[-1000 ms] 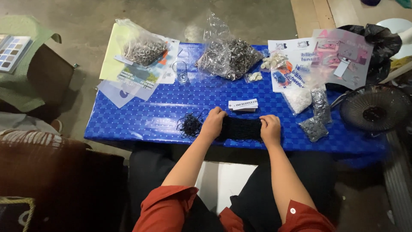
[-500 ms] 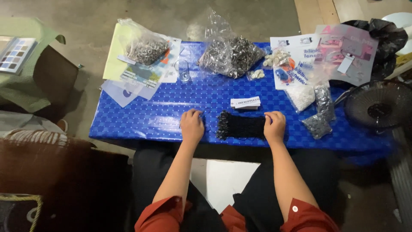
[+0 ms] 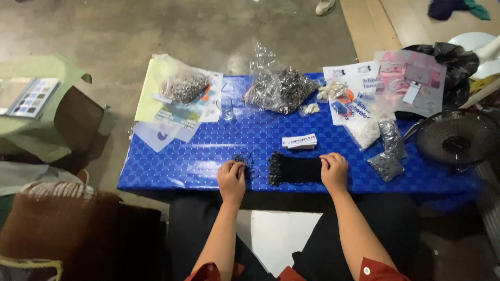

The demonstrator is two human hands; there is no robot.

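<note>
Since the earlier frame your left hand [image 3: 231, 177] has come off the black beaded strip [image 3: 295, 169] and now rests to its left, fingers curled loosely into the small dark heap of loose pieces [image 3: 243, 160]; whether they pinch one cannot be told. Your right hand [image 3: 334, 170] grips the strip's right end, fingers closed over it, and the strip lies flat near the front edge of the blue table [image 3: 172, 166]. Note the risk: with only one end held, a pull to the right could drag the strip and shed pieces from its frayed left end, and the heap sits close enough to the table edge to scatter into your lap. Just behind the strip lies a small white card box [image 3: 299, 141], near enough to be knocked. Further back stand a clear bag of metal rings [image 3: 279, 88], a second bag of rings [image 3: 183, 87] on paper sheets, and small packets [image 3: 386, 165] at right beside a black fan [image 3: 457, 138]
</note>
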